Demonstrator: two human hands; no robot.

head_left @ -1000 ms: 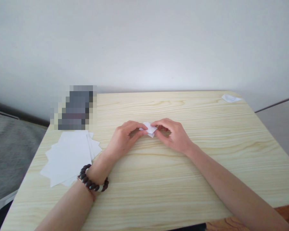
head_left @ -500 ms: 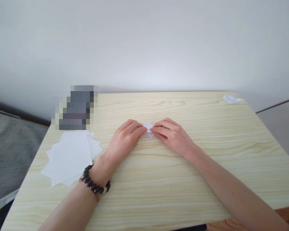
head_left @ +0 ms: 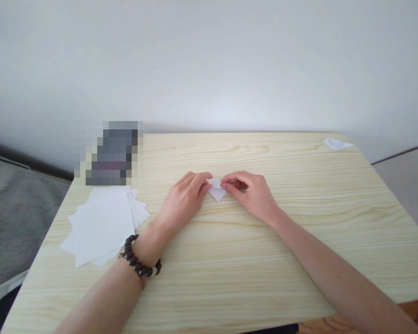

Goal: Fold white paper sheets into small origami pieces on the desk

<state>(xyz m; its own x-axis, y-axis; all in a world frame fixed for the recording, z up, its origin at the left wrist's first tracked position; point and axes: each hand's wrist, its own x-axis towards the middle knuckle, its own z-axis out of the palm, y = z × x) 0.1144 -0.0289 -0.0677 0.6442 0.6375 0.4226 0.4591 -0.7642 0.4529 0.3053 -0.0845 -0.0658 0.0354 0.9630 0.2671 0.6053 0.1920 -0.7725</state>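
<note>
A small folded piece of white paper (head_left: pixel 217 191) sits at the middle of the table, one pointed corner facing me. My left hand (head_left: pixel 184 197) pinches its left side between thumb and fingers. On the opposite side, my right hand (head_left: pixel 252 192) grips the paper's edge with thumb and index finger, the other fingers curled. Parts of the paper are hidden under the fingertips. A dark beaded bracelet (head_left: pixel 136 262) circles my left wrist.
Several loose white sheets (head_left: pixel 102 222) lie fanned out on the left of the wood-grain table (head_left: pixel 230 278). Behind them is a dark, pixelated rectangular object (head_left: pixel 113 153). A folded white paper piece (head_left: pixel 337 143) lies at the far right corner. A pale wall (head_left: pixel 209 65) rises behind the table.
My right thumb and index finger have shifted their pinch on the paper, and its fingers are more curled. More of the paper's near pointed part now shows between the hands.
</note>
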